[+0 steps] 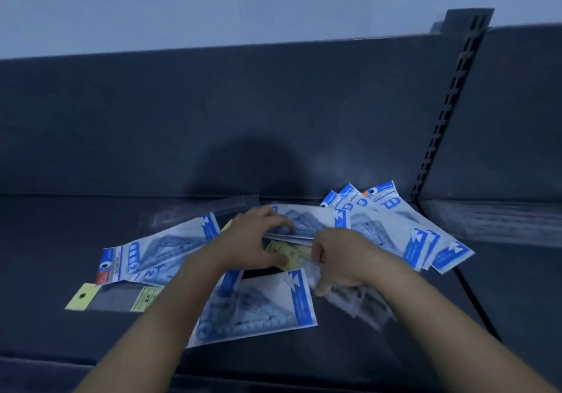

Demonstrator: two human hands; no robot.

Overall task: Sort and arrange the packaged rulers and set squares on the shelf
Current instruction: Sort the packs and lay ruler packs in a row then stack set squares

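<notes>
Blue-and-white set-square packs lie scattered on a dark shelf (pixel 91 341). My left hand (pixel 254 237) curls over a small stack of packs (pixel 301 225) at the middle, gripping its near edge. My right hand (pixel 337 258) pinches the same stack from the right; below it a clear pack (pixel 362 298) shows blurred. A yellow-label ruler pack (pixel 292 254) lies beneath both hands. One set-square pack (pixel 264 304) lies in front, another (pixel 152 255) to the left. A fan of several packs (pixel 401 228) leans at the right.
A yellow-tagged clear ruler pack (pixel 115 296) lies at the left front. A long clear ruler sleeve (pixel 206 208) rests against the back panel. A slotted upright (pixel 450 103) divides this bay from the neighbouring one at the right.
</notes>
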